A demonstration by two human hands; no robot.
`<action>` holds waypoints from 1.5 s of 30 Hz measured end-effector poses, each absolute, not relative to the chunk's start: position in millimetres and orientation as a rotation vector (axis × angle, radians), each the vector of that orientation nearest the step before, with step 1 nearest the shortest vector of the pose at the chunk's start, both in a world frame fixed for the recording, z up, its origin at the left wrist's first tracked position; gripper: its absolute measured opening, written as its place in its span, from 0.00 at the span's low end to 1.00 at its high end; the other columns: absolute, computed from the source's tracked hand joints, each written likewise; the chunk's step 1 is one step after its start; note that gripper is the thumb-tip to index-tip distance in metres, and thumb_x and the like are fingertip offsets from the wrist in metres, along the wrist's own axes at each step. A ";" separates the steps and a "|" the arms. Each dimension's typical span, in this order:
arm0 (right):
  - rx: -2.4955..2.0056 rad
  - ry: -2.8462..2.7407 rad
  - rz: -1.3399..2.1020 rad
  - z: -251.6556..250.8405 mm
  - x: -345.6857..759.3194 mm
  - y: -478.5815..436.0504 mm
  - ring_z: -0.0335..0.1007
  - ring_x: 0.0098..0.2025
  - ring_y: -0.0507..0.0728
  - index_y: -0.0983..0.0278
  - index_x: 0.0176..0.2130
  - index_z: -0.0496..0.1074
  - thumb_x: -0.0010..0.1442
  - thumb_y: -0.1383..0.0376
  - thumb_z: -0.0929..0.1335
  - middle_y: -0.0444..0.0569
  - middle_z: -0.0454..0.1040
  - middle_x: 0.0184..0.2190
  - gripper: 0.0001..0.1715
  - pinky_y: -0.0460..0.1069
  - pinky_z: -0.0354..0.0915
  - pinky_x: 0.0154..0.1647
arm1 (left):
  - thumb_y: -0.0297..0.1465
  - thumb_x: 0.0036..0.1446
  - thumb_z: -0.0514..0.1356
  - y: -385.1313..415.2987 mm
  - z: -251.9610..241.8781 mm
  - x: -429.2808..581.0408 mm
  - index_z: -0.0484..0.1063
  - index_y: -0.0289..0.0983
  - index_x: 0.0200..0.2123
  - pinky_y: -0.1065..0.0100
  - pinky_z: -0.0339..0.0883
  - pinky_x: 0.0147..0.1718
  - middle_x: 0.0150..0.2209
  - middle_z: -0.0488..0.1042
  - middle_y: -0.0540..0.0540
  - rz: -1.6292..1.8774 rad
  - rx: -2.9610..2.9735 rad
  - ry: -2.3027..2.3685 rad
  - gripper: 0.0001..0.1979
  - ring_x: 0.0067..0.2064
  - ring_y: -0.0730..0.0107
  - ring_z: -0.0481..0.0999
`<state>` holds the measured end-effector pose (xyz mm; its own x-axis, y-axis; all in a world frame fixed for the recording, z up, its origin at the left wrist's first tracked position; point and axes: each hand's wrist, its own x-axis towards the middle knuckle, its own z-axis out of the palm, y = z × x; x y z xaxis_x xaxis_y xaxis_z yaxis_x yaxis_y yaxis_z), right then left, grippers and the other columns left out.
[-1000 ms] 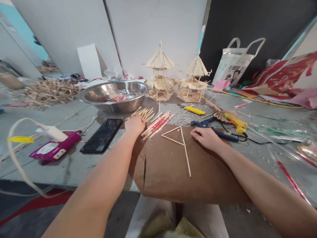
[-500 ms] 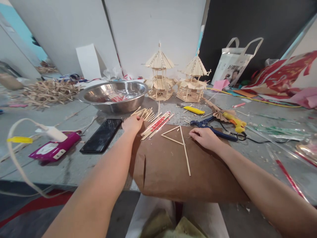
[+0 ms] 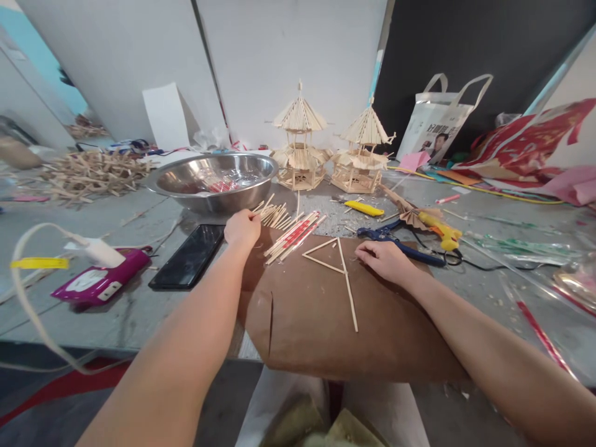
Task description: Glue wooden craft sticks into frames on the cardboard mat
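My left hand (image 3: 243,228) is closed at the near end of a pile of thin wooden sticks (image 3: 278,217). Its fingertips pinch what looks like one wooden stick (image 3: 269,202), slanting up; the grip itself is partly hidden. My right hand (image 3: 384,257) rests on a brown sheet (image 3: 311,335), fingers loosely curled in with nothing visible in them. Between the hands, several sticks form a triangle (image 3: 325,264) with one long side running toward me. Beside the pile lies a bundle of sticks with a red-printed wrapper (image 3: 294,237).
Two stick-built pagodas (image 3: 300,143) stand at the back beside a steel basin (image 3: 214,180). Right of the sheet lie blue-handled pliers (image 3: 382,230), a yellow glue gun (image 3: 440,230) and a yellow cutter (image 3: 364,207). A phone (image 3: 189,257) and purple power strip (image 3: 100,279) lie left.
My left hand has drawn back slightly left and toward me from the stick pile, and a stick now slants up by its fingertips. My right hand has stayed in place.
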<state>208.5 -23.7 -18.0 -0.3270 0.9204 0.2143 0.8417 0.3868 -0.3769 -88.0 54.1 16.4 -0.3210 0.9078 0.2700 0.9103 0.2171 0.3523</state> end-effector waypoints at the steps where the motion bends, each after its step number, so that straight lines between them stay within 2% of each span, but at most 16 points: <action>1: -1.527 -2.238 0.266 -17.8 208.2 -23.8 0.67 0.32 0.53 0.61 0.33 0.70 0.54 0.61 0.58 0.45 0.73 0.29 0.13 0.46 0.59 0.32 | 0.36 0.49 0.50 49.6 20.9 -84.1 0.72 0.38 0.33 0.65 0.61 0.34 0.34 0.73 0.43 -0.758 -1.877 -2.343 0.14 0.36 0.62 0.70; 4: -1.513 -2.116 0.250 -16.2 207.0 -25.2 0.66 0.28 0.52 0.63 0.42 0.65 0.53 0.61 0.59 0.46 0.72 0.29 0.17 0.46 0.59 0.30 | 0.36 0.49 0.52 32.4 32.7 -66.1 0.71 0.37 0.28 0.69 0.60 0.32 0.30 0.72 0.46 -0.820 -2.285 -1.973 0.11 0.32 0.69 0.68; 7: -1.429 -2.028 0.287 -14.2 205.8 -27.7 0.62 0.22 0.49 0.64 0.51 0.57 0.53 0.62 0.60 0.46 0.71 0.31 0.25 0.46 0.59 0.27 | 0.36 0.49 0.52 16.7 37.4 -48.9 0.70 0.35 0.26 0.73 0.58 0.28 0.27 0.70 0.49 -0.658 -2.867 -1.581 0.11 0.28 0.75 0.66; 10: -1.358 -2.071 0.335 -12.5 204.4 -30.6 0.61 0.21 0.49 0.63 0.53 0.53 0.53 0.61 0.61 0.47 0.70 0.34 0.28 0.46 0.60 0.28 | 0.38 0.48 0.53 8.4 36.2 -41.1 0.69 0.36 0.26 0.75 0.56 0.25 0.25 0.69 0.51 -0.441 -3.180 -1.384 0.11 0.25 0.78 0.65; 12: -1.316 -2.181 0.359 -11.4 203.0 -32.4 0.64 0.26 0.50 0.62 0.50 0.59 0.54 0.61 0.60 0.47 0.71 0.34 0.22 0.46 0.60 0.30 | 0.38 0.48 0.53 6.1 34.8 -40.2 0.69 0.36 0.26 0.75 0.55 0.23 0.24 0.69 0.52 -0.379 -3.255 -1.366 0.12 0.24 0.79 0.63; 14: -1.277 -2.300 0.365 -10.2 201.3 -33.8 0.66 0.31 0.52 0.62 0.42 0.66 0.56 0.61 0.58 0.47 0.72 0.33 0.16 0.46 0.60 0.33 | 0.38 0.48 0.54 4.5 34.0 -40.0 0.69 0.36 0.26 0.76 0.53 0.22 0.22 0.68 0.53 -0.337 -3.274 -1.382 0.11 0.22 0.80 0.62; 17: -1.276 -2.374 0.343 -8.8 199.0 -34.8 0.66 0.35 0.53 0.63 0.35 0.69 0.58 0.61 0.56 0.48 0.72 0.33 0.16 0.46 0.59 0.35 | 0.39 0.47 0.54 1.4 33.5 -37.5 0.69 0.37 0.25 0.76 0.51 0.20 0.19 0.66 0.54 -0.226 -3.295 -1.420 0.12 0.20 0.80 0.61; 23: -1.294 -2.360 0.355 -7.4 195.1 -37.8 0.66 0.33 0.52 0.63 0.34 0.68 0.57 0.62 0.57 0.47 0.72 0.32 0.15 0.45 0.58 0.33 | 0.40 0.48 0.53 -2.5 31.7 -29.0 0.70 0.37 0.29 0.74 0.55 0.26 0.26 0.70 0.52 -0.185 -3.278 -1.460 0.13 0.26 0.78 0.65; 29: -1.343 -2.290 0.452 -3.1 185.3 -47.0 0.66 0.29 0.51 0.63 0.33 0.68 0.55 0.61 0.59 0.45 0.72 0.28 0.13 0.44 0.58 0.30 | 0.37 0.50 0.52 -0.3 31.5 -29.6 0.73 0.43 0.33 0.72 0.57 0.31 0.35 0.71 0.50 -0.324 -2.930 -1.455 0.11 0.33 0.73 0.67; 36: -1.424 -2.225 0.573 -3.4 173.6 -54.1 0.63 0.23 0.49 0.63 0.28 0.69 0.52 0.60 0.60 0.42 0.70 0.22 0.12 0.43 0.54 0.23 | 0.27 0.48 0.50 -12.0 32.9 -20.2 0.72 0.39 0.38 0.74 0.58 0.31 0.27 0.73 0.50 -0.537 -2.950 -1.546 0.15 0.28 0.77 0.67; 39: -1.460 -2.225 0.572 -3.1 171.2 -55.4 0.63 0.23 0.49 0.64 0.26 0.70 0.51 0.60 0.61 0.43 0.70 0.21 0.12 0.43 0.53 0.23 | 0.31 0.49 0.51 -13.6 31.1 -17.5 0.70 0.37 0.40 0.74 0.58 0.29 0.27 0.72 0.50 -0.632 -3.096 -1.590 0.15 0.27 0.77 0.66; 42: -1.450 -2.247 0.573 -3.5 168.8 -56.5 0.63 0.23 0.49 0.63 0.27 0.70 0.52 0.59 0.61 0.43 0.71 0.21 0.13 0.43 0.53 0.23 | 0.35 0.49 0.52 -12.2 27.0 -12.7 0.70 0.35 0.36 0.75 0.58 0.28 0.27 0.71 0.49 -0.778 -3.154 -1.689 0.14 0.27 0.77 0.66; 45: -1.389 -2.303 0.573 -4.3 166.4 -57.2 0.64 0.24 0.49 0.63 0.28 0.71 0.53 0.59 0.60 0.43 0.72 0.23 0.14 0.43 0.54 0.25 | 0.33 0.48 0.52 -9.8 22.7 -7.4 0.68 0.34 0.32 0.76 0.58 0.25 0.24 0.69 0.50 -0.868 -3.157 -1.824 0.10 0.25 0.79 0.65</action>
<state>166.4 -57.2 -4.3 -0.4333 0.8936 0.1172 0.7346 0.4255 -0.5286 -7.4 -9.8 22.7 0.4708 0.8788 0.0779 0.6146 -0.3901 0.6856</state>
